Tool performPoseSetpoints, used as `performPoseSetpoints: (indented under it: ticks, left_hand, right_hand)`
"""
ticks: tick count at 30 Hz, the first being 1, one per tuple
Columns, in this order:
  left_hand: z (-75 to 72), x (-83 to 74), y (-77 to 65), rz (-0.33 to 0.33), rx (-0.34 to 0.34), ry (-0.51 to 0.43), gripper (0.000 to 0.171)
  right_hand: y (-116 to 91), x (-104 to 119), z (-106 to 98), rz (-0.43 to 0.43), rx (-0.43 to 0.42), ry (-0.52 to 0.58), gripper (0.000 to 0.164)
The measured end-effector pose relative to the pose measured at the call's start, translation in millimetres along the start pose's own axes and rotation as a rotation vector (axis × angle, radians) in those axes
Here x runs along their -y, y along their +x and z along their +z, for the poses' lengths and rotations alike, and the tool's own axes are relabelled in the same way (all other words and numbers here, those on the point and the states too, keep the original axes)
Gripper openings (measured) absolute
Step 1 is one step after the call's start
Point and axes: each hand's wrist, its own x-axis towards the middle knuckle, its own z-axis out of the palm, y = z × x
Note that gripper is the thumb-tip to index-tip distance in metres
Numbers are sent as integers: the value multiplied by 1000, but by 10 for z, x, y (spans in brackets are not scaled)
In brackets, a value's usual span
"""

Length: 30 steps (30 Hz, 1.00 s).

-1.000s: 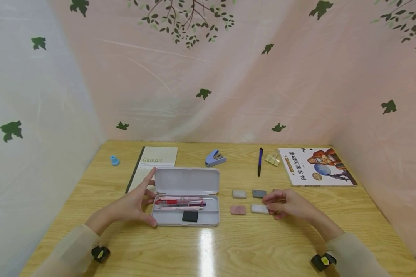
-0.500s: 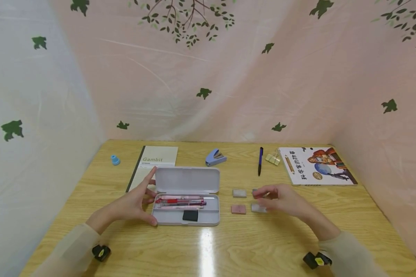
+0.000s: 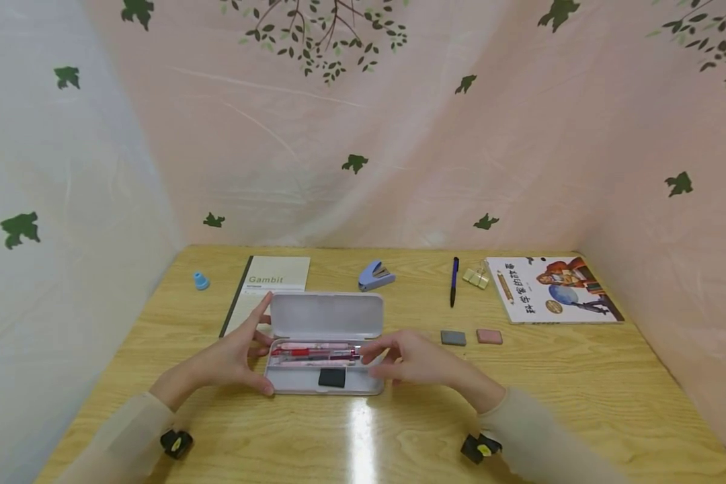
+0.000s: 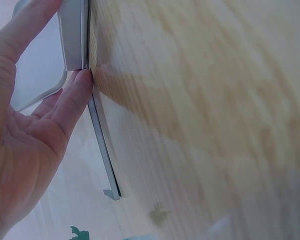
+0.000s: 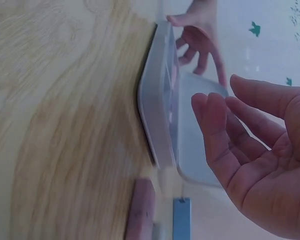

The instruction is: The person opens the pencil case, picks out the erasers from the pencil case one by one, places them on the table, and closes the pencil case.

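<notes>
An open white pencil case (image 3: 363, 381) holds several pink and red pens (image 3: 314, 354) and a black eraser (image 3: 332, 378). My left hand (image 3: 232, 356) grips its left end, thumb at the front corner and fingers by the raised lid (image 3: 328, 316). Over the right end hovers my right hand (image 3: 414, 359), fingers loosely bent. In the right wrist view, nothing shows between its thumb and fingers. A grey eraser (image 3: 453, 338) and a pink one (image 3: 489, 336) lie right of that hand. Another pink eraser (image 5: 141, 210) shows in the right wrist view; the hand hides it in the head view.
Along the back are a blue cap-like piece (image 3: 201, 281), a Gambit notebook (image 3: 278, 272), a lilac stapler (image 3: 376, 276), a dark pen (image 3: 454, 282), gold binder clips (image 3: 476, 277) and an illustrated book (image 3: 553, 290). Curtains (image 3: 363, 134) enclose the table (image 3: 556, 403).
My right hand has moved left from the erasers to the case's right end, uncovering the right-hand pink eraser and covering the spots of several others. The left hand stays put.
</notes>
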Motion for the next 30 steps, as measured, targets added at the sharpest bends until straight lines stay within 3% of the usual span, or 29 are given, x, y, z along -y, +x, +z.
performPoseSetpoints:
  ticks: [4,10,19,25,30]
  left_hand:
    - [12,0,-8,-4,6,-11,145]
    - [10,2,-4,-10,-1,-1,146]
    - [-4,14,-1,-31,-3,5,146]
    - [4,6,1,-33,-11,22,146]
    - [2,-15,4,-17,-10,23,146]
  right_hand:
    - [175,5,140,-26,53,-2,33]
    - [301,38,260,-11,105,22,42]
    - [393,91,324,52,89,-99,40]
    - [442,70,380,-25,36,-192,28]
    - [454,71,401,-66,33,-196,26]
